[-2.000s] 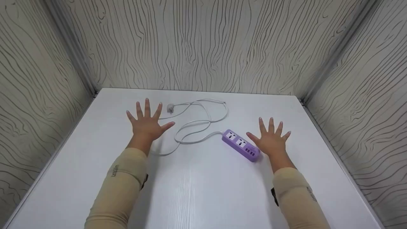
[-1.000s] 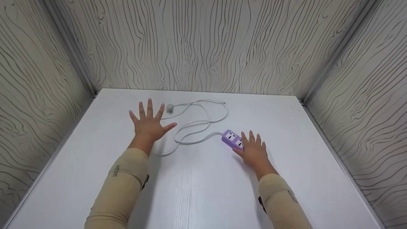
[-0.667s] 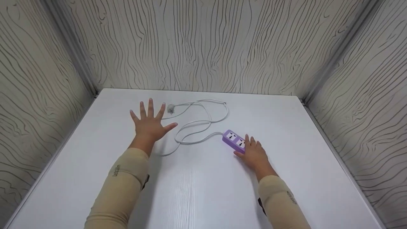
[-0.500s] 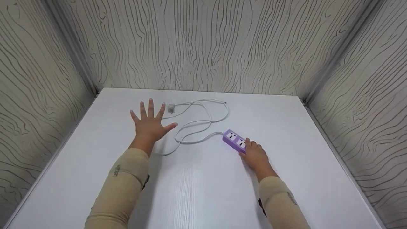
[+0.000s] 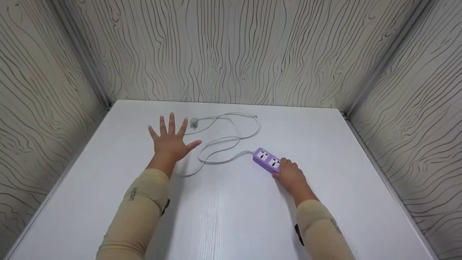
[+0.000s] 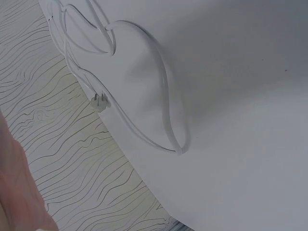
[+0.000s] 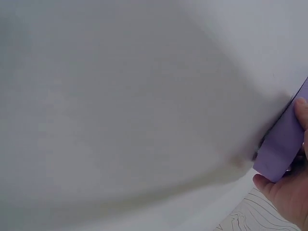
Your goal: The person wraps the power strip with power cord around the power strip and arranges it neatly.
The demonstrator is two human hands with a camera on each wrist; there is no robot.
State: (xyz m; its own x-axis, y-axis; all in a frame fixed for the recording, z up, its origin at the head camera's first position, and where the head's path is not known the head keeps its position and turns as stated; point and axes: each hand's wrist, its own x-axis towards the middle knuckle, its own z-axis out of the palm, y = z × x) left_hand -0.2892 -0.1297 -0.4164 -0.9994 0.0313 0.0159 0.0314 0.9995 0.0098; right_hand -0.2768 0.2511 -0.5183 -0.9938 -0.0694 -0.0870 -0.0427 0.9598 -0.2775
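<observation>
A purple power strip (image 5: pixel 266 161) lies slantwise right of the table's middle, with two white socket panels showing. My right hand (image 5: pixel 291 176) grips its near right end, thumb on one side and fingers curled over the other, hiding that end. In the right wrist view the purple casing (image 7: pixel 281 144) sits between thumb and fingers. My left hand (image 5: pixel 169 144) is spread wide with straight fingers above the table, holding nothing. Beside it are the white cord (image 5: pixel 220 162) in loose loops and its plug (image 5: pixel 194 123). The left wrist view also shows the plug (image 6: pixel 99 102), prongs visible.
The white table (image 5: pixel 216 216) carries the strip and cord. Wood-grain panels (image 5: pixel 223 54) stand behind it and on both sides, with grey metal posts (image 5: pixel 77 54) at the back corners.
My right hand has moved left onto the power strip, and its fingers have closed from spread to curled around the end. The left hand has shifted slightly right, still spread.
</observation>
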